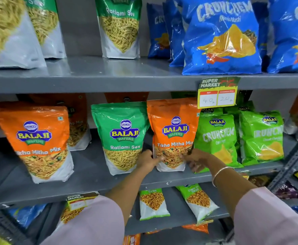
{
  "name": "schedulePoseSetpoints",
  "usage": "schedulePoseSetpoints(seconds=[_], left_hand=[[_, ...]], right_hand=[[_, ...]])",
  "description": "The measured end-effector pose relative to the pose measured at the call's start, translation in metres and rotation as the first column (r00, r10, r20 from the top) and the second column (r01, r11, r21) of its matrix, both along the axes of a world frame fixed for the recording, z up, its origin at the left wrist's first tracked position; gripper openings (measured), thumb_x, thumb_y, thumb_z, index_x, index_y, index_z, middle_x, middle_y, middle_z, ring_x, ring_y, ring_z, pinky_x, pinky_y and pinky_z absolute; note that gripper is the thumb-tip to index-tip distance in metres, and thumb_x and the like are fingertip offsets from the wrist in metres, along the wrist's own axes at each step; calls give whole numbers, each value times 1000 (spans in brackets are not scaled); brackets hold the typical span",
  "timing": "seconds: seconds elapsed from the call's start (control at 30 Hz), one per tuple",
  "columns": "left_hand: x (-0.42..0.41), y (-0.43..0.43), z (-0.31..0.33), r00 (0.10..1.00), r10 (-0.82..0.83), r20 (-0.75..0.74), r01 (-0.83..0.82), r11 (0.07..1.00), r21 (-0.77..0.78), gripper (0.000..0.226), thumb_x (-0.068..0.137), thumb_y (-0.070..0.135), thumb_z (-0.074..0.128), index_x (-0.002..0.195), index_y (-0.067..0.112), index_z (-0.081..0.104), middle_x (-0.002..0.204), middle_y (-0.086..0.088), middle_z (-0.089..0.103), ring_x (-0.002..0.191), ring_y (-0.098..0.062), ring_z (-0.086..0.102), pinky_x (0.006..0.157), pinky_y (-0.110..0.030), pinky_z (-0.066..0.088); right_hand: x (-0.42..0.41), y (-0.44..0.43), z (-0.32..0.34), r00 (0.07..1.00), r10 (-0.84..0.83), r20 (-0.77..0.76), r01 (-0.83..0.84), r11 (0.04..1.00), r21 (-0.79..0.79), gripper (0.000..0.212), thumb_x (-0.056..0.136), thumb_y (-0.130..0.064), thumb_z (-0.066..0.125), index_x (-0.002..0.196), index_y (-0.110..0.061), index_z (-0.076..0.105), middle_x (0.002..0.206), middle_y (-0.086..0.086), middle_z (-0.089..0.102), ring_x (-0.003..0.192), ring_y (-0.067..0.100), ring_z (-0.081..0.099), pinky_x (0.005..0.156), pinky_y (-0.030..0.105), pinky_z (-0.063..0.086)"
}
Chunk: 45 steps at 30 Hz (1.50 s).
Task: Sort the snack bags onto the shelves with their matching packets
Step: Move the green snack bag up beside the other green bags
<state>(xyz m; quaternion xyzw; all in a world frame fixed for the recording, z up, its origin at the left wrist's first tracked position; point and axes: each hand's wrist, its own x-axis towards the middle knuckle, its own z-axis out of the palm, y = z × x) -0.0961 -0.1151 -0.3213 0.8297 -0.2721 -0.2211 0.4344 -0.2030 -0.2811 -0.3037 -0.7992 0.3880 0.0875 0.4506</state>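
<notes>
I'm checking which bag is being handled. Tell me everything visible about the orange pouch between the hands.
The orange Tikha Mitha Mix pouch is a glossy Balaji Wafers stand-up bag with a mix-filled window and white base. It stands upright on the middle shelf, between a green Ratlami Sev pouch and green Crunchem bags. The left hand and right hand touch its lower sides.

Bright, even overhead light puts glare on the glossy packets (221,36), with wide-angle bending and soft blur toward the edges.

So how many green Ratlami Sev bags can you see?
3. One green Ratlami Sev bag stands on the middle shelf, left of the hands; two on the top shelf. More may be hidden.
</notes>
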Motion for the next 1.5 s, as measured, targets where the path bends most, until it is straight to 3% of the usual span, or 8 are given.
schedulePoseSetpoints(seconds=[0.07,0.13,0.27,0.37,0.47,0.7,1.33,1.5], left_hand=[[11,17,-2,999,-52,10,50,994,99,48,81,35,65,47,16,38,50,-6,40,48,-19,38,51,-31,25],[24,36,0,998,-16,-55,24,991,135,48,81,31,66,45,16,39,51,-7,44,49,-23,46,52,-29,36],[55,83,-1,975,64,-215,-21,980,198,29,83,25,65,68,2,56,66,-13,59,55,-21,57,63,-37,54],[79,109,-1,971,229,-62,-205,943,261,47,73,36,74,99,-1,62,102,-19,67,89,-31,65,81,-41,54],[95,119,-4,963,262,58,-269,937,221,77,71,34,76,130,-4,43,137,-22,49,125,-35,47,97,-42,43],[98,115,-15,978,198,-71,-205,972,-114,63,60,9,84,117,0,58,124,-17,63,113,-30,60,95,-37,50],[41,227,23,972,195,132,-189,980,-57,55,59,23,85,104,-1,67,107,-21,71,97,-31,66,71,-31,48],[34,244,73,970,147,191,-121,983,-141,58,59,23,85,109,4,65,112,-14,70,98,-25,64,77,-26,47]], right_hand=[[5,15,4,988,10,-154,-4,999,43,44,88,-43,49,66,-5,51,47,7,58,27,12,53,41,18,45],[18,38,6,975,94,-204,-64,987,148,44,91,-42,44,66,-7,50,55,8,57,27,11,54,35,16,42],[56,88,8,994,99,-41,-88,971,223,30,87,-34,57,77,-6,52,63,9,60,58,20,56,60,31,49],[83,113,1,989,6,146,-42,969,245,71,82,-27,64,138,0,28,137,15,49,125,34,47,98,44,43],[101,125,-16,954,-93,286,3,954,301,97,79,-18,69,145,1,1,154,13,24,138,30,33,103,39,37],[111,137,-35,802,-202,562,-11,936,352,61,66,20,67,121,4,45,127,24,56,117,36,54,99,48,45],[54,233,3,829,-13,559,-51,994,99,78,52,-7,86,123,-5,53,123,15,64,113,31,60,97,46,49],[37,244,65,801,89,593,-148,988,52,48,63,0,79,103,-16,58,107,8,66,99,22,64,82,29,55]])
